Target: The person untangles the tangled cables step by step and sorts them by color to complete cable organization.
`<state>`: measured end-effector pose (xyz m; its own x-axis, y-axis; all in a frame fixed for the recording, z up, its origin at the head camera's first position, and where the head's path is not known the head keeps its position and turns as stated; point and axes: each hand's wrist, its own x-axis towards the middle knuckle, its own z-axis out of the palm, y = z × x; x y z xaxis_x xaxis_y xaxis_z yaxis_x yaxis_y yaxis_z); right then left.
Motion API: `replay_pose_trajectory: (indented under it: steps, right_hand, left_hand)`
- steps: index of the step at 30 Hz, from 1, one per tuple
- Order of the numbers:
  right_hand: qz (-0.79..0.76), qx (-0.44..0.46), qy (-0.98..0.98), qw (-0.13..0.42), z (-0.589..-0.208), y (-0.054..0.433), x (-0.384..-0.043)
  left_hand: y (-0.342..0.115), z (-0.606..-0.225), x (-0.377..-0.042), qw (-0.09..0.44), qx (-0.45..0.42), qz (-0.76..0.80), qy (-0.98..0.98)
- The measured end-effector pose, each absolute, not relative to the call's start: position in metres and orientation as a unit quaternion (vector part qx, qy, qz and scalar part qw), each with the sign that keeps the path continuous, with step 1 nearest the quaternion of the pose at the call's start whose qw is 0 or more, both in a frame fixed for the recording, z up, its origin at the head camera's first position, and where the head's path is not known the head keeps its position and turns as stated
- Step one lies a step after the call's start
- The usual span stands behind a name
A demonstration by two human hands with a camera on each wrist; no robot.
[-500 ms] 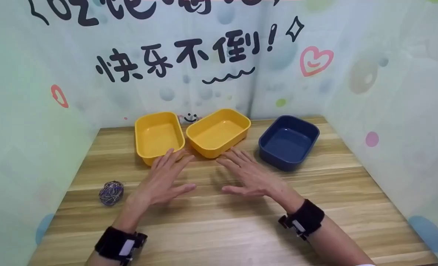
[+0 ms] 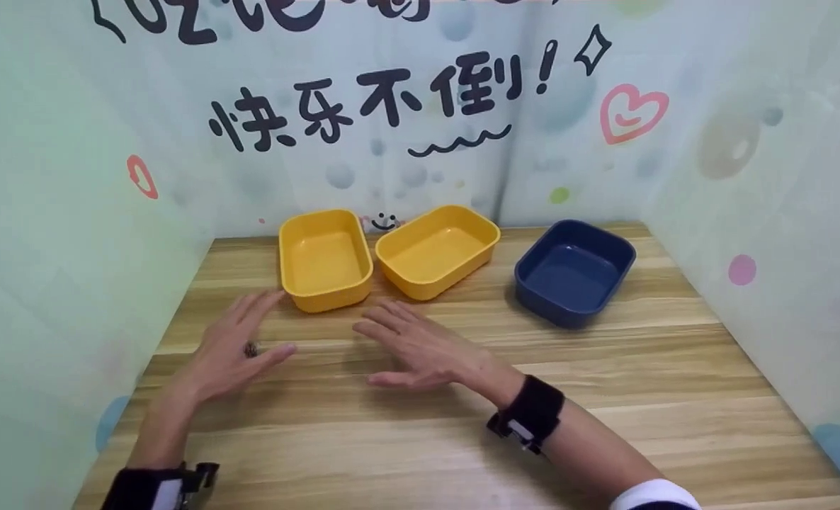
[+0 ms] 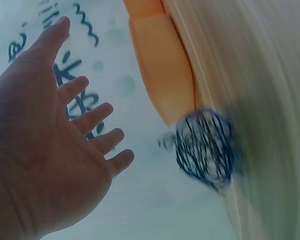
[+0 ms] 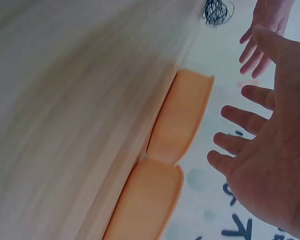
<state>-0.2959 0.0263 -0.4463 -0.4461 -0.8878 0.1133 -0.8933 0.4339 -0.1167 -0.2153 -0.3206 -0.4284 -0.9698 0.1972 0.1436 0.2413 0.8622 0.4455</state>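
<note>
My left hand (image 2: 225,358) hovers over the left part of the table with fingers spread and nothing in its grasp. A ball of tangled dark wire-like strands (image 3: 205,147) lies on the wood beneath that hand. In the head view only a bit of the tangled ball (image 2: 251,349) shows between thumb and index finger. My right hand (image 2: 423,350) is held above the table's middle, fingers extended and holding nothing. The left yellow bin (image 2: 328,294) stands just beyond the left fingertips. Closest to the right fingertips is the second yellow bin (image 2: 438,258).
A dark blue bin (image 2: 569,283) sits at the back right of the wooden table (image 2: 406,453). A printed curtain (image 2: 420,163) with black lettering rises behind the bins, with pale panels at both sides. Each wrist wears a black strap with a small camera.
Both hands have moved left. The left hand left the front of its yellow bin and now covers most of the tangled ball. The head view has turned slightly left.
</note>
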Motion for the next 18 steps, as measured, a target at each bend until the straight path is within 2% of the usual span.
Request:
replay_pose_trajectory:
  steps: [9,18]
  right_hand:
    - [0.077,0.545,-0.834,-0.040,-0.451,-0.058,-0.293]
    - [0.121,0.531,-0.837,-0.060,-0.459,-0.127,-0.296]
  left_hand:
    - [-0.379,-0.442,-0.201,-0.010,-0.033,-0.256,-0.966]
    - [-0.397,-0.452,-0.194,-0.055,-0.006,-0.262,-0.964]
